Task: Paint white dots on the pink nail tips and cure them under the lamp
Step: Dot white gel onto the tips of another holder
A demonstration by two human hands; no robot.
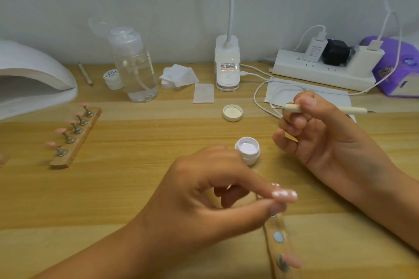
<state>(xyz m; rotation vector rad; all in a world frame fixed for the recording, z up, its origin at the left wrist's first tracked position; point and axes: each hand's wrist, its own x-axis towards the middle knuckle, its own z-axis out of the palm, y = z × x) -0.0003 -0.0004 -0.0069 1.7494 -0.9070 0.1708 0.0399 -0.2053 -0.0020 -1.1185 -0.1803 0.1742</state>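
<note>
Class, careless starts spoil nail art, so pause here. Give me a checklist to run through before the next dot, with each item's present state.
1. Dotting tool gripped by the right hand: ok.
2. Gel jar open, lid set aside: ok.
3. Nail tip pinched by the left hand, white dots showing: ok.
4. Gel loaded on the tool's end: cannot tell, too small.
5. Lamp switched on: cannot tell.
6. All tips dotted: not ok; the pink tips on the far holder look undotted.
</note>
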